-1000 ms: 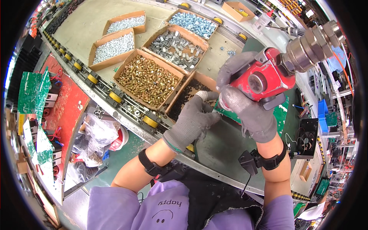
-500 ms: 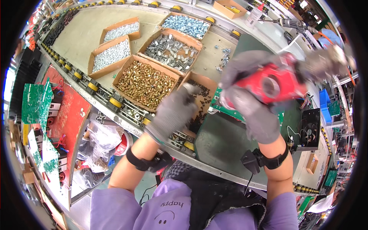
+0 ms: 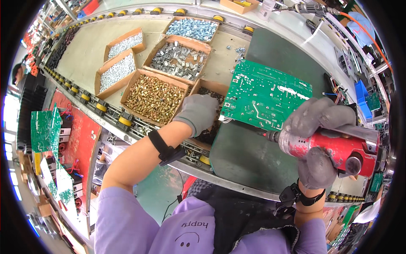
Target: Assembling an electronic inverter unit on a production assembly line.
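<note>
My right hand [image 3: 317, 144], gloved in grey, is wrapped round a red power screwdriver [image 3: 355, 148]. The bit points left, just off the near edge of a green circuit board [image 3: 264, 95], which lies on the dark green mat [image 3: 249, 156]. In a cardboard box of small black screws [image 3: 215, 92], my gloved left hand [image 3: 198, 112] reaches down with its fingers curled. The fingertips are mostly hidden, so anything between them cannot be made out.
Left of the black screws stand boxes of brass-coloured fasteners [image 3: 154, 97], grey metal clips [image 3: 179, 59], bluish screws [image 3: 192, 29] and silver screws [image 3: 117, 70]. A roller track [image 3: 124, 121] edges the bench. Another power driver [image 3: 304, 8] lies at the back right.
The red screwdriver has come toward me and turned, with its bit now pointing left and the circuit board uncovered. My left hand has shifted slightly right, over the black screws.
</note>
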Available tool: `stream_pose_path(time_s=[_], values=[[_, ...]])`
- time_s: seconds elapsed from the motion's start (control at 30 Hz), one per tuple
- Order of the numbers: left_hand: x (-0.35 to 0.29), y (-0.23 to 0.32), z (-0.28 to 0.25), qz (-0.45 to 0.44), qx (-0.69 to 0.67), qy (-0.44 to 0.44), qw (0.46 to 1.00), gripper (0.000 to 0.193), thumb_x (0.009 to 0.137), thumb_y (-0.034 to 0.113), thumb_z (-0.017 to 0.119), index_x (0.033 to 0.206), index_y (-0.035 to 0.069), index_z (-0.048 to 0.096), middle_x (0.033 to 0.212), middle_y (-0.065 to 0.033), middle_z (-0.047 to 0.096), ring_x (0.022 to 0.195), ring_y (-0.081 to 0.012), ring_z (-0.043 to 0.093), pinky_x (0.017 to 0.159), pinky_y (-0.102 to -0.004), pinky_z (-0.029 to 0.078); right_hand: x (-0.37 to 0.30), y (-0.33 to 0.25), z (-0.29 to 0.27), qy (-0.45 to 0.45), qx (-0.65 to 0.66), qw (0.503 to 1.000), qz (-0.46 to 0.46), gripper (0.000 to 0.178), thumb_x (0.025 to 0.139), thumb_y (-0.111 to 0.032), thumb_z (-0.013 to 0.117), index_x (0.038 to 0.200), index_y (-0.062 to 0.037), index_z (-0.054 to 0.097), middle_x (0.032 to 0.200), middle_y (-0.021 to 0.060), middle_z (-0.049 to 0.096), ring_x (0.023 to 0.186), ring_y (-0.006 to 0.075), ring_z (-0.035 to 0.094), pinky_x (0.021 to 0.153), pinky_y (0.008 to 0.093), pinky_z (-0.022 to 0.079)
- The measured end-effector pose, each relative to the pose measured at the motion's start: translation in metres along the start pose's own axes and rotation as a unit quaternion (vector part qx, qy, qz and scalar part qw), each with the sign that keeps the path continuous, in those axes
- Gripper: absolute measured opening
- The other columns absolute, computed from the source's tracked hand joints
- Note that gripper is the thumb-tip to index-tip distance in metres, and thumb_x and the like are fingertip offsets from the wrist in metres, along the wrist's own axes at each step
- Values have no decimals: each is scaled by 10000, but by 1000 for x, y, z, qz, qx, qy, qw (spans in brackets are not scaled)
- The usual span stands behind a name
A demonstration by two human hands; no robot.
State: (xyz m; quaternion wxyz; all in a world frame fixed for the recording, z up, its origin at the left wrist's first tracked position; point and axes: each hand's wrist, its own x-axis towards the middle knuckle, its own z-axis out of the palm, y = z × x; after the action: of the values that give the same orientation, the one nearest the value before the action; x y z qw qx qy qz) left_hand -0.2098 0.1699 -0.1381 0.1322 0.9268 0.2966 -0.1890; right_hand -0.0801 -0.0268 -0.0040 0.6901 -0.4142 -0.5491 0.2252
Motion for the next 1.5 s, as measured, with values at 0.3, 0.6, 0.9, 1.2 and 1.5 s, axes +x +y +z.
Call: stream_pose_path(time_s=[0.3,0.6,0.9,1.2,1.5], values=[[23,10,33,5,-78,73,994,322,878,309,727,1145,130,727,1079,-175,748,1032,-391,716,873,-483,583,-11,-10,-16,34,-9,999,-21,482,816,-263,809,1195,-116,550,901,56,542,799,188,517,694,336,484],[-38,-8,-8,-10,-243,79,967,280,865,271,755,1061,79,698,969,-114,724,898,-273,720,807,-403,577,-21,-22,-25,33,-19,998,-54,483,846,-273,807,1224,-117,550,931,55,529,802,188,508,695,342,483],[-106,23,42,109,-885,-67,447,219,1047,195,619,1150,2,616,976,-77,686,857,-140,653,792,-268,550,-30,11,13,13,107,994,-30,467,888,-276,822,1236,-175,527,970,41,540,870,207,538,738,374,513],[-109,28,45,118,-889,-57,439,272,1042,188,633,1249,18,586,1022,-88,705,863,-136,664,819,-274,564,-31,16,27,16,98,995,-22,483,891,-310,834,1222,-178,507,975,35,540,884,206,550,744,372,534],[-109,35,46,119,-875,-1,469,168,1022,152,661,1146,56,600,1010,-74,679,870,-151,623,806,-288,526,-31,18,24,6,107,994,-10,472,897,-309,827,1219,-181,506,974,34,538,881,201,554,736,367,528]])
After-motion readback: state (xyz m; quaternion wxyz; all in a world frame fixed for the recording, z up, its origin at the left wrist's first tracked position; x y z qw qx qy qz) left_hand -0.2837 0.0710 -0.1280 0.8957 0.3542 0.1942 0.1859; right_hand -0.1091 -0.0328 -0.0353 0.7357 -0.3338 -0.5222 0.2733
